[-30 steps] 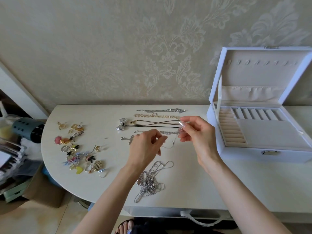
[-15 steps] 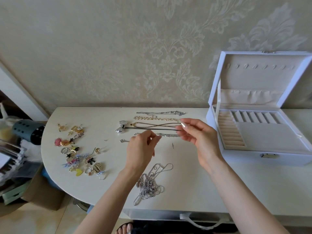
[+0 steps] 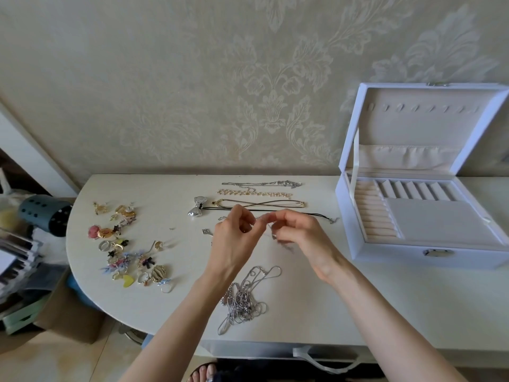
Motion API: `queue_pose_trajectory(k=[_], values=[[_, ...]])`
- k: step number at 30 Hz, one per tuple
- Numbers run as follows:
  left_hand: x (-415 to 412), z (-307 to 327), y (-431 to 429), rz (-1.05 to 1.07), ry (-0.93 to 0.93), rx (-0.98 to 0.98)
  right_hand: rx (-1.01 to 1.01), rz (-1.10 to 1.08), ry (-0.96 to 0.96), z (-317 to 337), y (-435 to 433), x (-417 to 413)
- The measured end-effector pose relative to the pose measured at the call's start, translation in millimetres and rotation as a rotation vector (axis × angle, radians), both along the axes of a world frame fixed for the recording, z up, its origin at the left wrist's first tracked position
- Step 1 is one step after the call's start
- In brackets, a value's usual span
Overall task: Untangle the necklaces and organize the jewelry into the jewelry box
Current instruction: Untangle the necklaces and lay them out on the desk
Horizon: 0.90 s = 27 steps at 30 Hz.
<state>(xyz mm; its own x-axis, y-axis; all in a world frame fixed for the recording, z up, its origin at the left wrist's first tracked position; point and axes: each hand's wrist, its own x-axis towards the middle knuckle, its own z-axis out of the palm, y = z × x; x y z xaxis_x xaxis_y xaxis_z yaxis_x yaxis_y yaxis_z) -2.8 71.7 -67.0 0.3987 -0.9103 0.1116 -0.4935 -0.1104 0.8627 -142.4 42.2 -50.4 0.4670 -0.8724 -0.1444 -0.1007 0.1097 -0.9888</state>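
Observation:
My left hand [image 3: 237,238] and my right hand [image 3: 300,238] are raised close together over the middle of the white table [image 3: 385,304], both pinching a thin silver chain [image 3: 263,220] between their fingertips. A tangled heap of silver necklaces [image 3: 243,297] lies on the table just below my hands. Behind my hands, several necklaces lie in straight rows: a silver one [image 3: 261,184], a gold link one [image 3: 254,193], a thin gold one [image 3: 261,203] and a black cord with a silver bow pendant [image 3: 199,210]. The white jewelry box [image 3: 421,256] stands open at the right.
A scatter of rings, earrings and small charms [image 3: 124,244] covers the left part of the table. Beyond the table's rounded left edge are a dark cylinder [image 3: 44,213] and stacked clutter [image 3: 16,268]. A patterned wall rises right behind the table.
My hands have come closer together, so the chain between them is shorter. The right hand moved left and a little down. The black cord necklace now lies uncovered on the table.

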Motion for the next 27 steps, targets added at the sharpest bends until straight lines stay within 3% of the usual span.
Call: queue_pose_trajectory(k=[7, 16, 22, 27], values=[[0.2, 2.0, 0.2, 0.004, 0.259, 0.028, -0.006, -0.012, 0.004, -7.1, 3.4, 5.2], [7.3, -10.4, -2.5, 0.058, 0.2, 0.094, 0.11, -0.15, -0.364, -6.5, -1.7, 0.8], [5.7, -8.5, -0.8, 0.029, 0.263, 0.089, 0.032, -0.163, -0.272, -7.5, -1.7, -0.4], [5.6, -7.0, -1.2, 0.026, 0.198, 0.097, -0.012, -0.209, -0.23, -5.5, -3.3, -1.3]])
